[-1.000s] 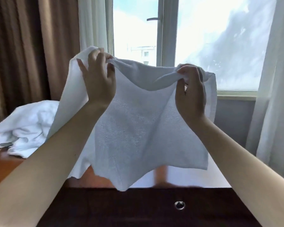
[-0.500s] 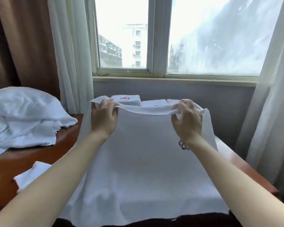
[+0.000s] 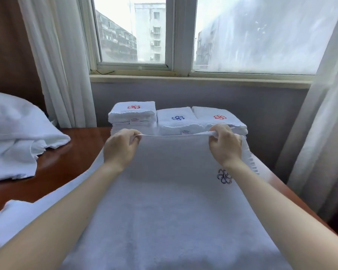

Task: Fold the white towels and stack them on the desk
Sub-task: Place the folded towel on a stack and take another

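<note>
Both hands were clamped on the far edge of the white towel [image 3: 174, 201], left hand [image 3: 121, 147] pinching at 11 o'clock, right hand [image 3: 224, 147] at 1 o'clock. The towel lay spread over the desk [image 3: 76, 152], just short of 3 folded stacks [image 3: 177, 118] at 12 o'clock. Risk imo: an uneven pull would skew the fold, or the lifted edge might nudge those stacks

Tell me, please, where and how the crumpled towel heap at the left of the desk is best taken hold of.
Probably by the loose flap of the crumpled towel heap that juts right over the bare desk. Come from the right and above: that end lies thin and free, the rest is bunched. The left hand and right hand now pinch the spread towel.
</note>
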Motion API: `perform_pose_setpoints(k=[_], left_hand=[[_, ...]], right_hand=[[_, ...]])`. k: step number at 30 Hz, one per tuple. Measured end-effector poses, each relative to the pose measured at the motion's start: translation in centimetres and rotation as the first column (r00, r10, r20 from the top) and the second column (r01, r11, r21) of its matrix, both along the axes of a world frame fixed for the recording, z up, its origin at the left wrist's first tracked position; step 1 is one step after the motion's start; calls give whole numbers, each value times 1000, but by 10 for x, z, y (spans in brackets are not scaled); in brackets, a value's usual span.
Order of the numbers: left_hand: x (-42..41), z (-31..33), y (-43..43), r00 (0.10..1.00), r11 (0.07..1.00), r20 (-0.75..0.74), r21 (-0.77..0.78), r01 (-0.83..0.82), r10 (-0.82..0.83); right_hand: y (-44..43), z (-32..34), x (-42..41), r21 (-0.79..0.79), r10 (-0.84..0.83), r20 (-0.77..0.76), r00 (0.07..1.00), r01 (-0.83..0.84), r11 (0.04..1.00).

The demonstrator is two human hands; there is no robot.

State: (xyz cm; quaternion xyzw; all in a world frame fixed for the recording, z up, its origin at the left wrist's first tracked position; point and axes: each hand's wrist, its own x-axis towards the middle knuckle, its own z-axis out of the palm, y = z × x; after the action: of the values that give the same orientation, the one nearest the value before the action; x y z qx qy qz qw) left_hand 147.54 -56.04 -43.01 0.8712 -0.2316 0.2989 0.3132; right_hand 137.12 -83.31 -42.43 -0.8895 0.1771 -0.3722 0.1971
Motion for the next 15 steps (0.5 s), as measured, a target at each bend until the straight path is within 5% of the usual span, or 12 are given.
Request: perform_pose_setpoints(k=[5, 15], left_hand=[[-11, -13, -3, 999, 998, 31, 64, 28, -30], [-41, -11, 7, 997, 995, -64, 96, 39, -33]], right_hand=[[-12, -4, -13, 4, -14, -136, 991, 15, 1000], [-19, 17, -55, -156, -26, -123, 992, 6, 988]])
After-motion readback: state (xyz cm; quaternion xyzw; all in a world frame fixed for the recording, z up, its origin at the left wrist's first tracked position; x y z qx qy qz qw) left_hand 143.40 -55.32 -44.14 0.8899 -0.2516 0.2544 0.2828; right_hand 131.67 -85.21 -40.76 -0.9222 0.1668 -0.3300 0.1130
